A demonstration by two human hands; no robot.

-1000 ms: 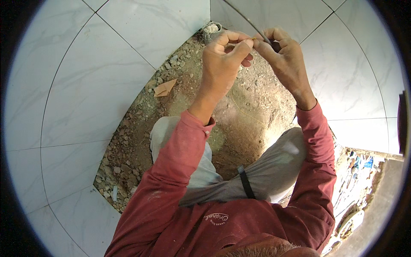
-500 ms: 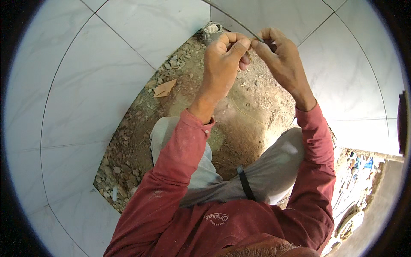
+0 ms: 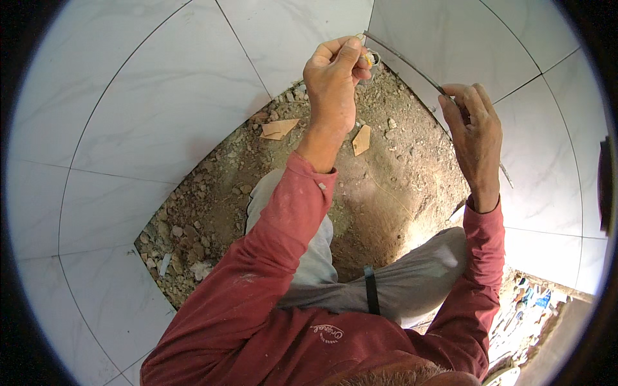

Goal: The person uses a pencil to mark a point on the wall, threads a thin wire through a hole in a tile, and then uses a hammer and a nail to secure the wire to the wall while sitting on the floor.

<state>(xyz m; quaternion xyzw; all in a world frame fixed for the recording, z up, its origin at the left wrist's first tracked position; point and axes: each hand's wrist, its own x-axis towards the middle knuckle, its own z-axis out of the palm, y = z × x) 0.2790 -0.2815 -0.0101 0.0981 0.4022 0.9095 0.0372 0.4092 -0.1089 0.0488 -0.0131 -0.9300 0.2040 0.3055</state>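
Gripping a dark rod [image 3: 412,66] is the right hand [image 3: 477,122]. Beside the rod's tip, the left hand [image 3: 331,80] pinches a thin strand [image 3: 360,36].

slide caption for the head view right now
Above rubble-strewn ground, the right hand holds a thin dark rod, the left hand close to its far end.

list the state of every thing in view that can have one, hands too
left hand, thumb and finger pinched on a fine strand
right hand, closed around the rod
rod, held, looks bowed; fisheye may add some
pot, in the corner, partly hidden
two tan scraps, lying apart on the dirt
dirt, uneven, strewn with stones
sleeves, down to the wrists, dusty on the left
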